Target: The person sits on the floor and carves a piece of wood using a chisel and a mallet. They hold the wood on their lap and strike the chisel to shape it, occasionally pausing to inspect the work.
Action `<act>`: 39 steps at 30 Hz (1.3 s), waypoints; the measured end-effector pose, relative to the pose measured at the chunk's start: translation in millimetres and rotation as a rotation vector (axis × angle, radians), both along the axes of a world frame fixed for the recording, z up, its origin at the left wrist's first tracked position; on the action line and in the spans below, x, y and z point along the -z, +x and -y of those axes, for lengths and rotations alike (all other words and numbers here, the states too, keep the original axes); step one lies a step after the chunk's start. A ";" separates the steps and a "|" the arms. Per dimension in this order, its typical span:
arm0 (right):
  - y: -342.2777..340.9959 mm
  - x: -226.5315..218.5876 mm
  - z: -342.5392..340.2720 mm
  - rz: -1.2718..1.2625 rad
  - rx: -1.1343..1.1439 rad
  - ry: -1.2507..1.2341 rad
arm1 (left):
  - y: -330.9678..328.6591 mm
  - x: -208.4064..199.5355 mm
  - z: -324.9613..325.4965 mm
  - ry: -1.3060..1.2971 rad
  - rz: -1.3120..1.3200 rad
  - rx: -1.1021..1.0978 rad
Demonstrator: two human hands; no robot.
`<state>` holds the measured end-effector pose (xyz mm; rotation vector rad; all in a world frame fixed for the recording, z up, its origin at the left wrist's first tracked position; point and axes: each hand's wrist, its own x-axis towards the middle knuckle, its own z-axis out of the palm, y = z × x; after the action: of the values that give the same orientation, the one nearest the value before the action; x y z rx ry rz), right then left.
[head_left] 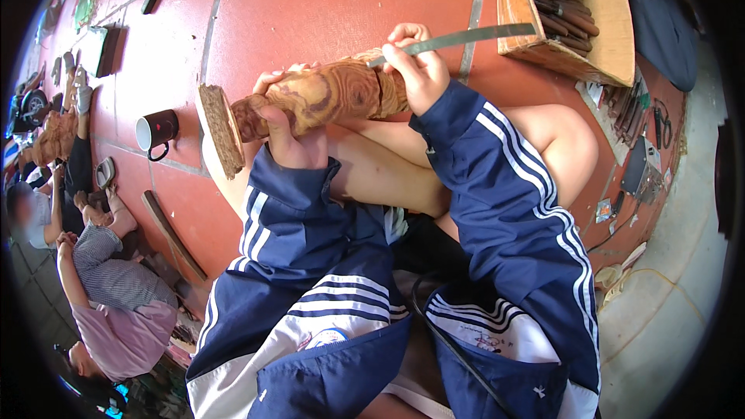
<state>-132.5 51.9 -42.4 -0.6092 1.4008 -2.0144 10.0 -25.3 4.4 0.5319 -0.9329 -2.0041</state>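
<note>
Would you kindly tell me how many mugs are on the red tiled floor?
1: a dark mug with a white interior stands on the floor, left of the wooden carving. Others may be hidden.

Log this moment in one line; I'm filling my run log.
left hand: grips carving | right hand: holds chisel on carving | mug on floor

You sit on a red tiled floor (pixel 310 8). At nine o'clock a dark mug (pixel 157 131) stands on it; at one o'clock, a wooden box (pixel 570 12) of tools; a wooden slat (pixel 172 234) lies at eight o'clock.
</note>
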 end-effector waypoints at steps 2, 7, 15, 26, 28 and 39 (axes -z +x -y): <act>-1.4 0.1 2.2 -0.035 -0.023 0.022 | 0.9 2.8 1.1 -0.001 0.020 -0.001; -6.1 5.3 -1.3 -0.036 0.017 0.042 | 0.6 1.1 1.4 0.010 0.026 -0.021; -5.3 1.4 4.8 0.058 -0.081 0.059 | -0.2 0.9 0.9 0.024 -0.020 -0.052; -4.2 -1.8 3.4 0.000 -0.078 0.053 | -1.4 -0.6 0.9 0.057 -0.022 -0.053; -2.6 -0.4 2.8 -0.007 -0.044 0.045 | -1.1 -1.4 0.0 0.074 -0.039 -0.031; -0.5 6.2 3.3 -0.110 -0.005 0.014 | -1.3 0.7 0.7 0.049 -0.009 -0.053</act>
<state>-133.0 48.7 -48.6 -0.7265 1.4749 -1.9922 8.7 -26.0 3.6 0.5686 -0.8577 -1.9840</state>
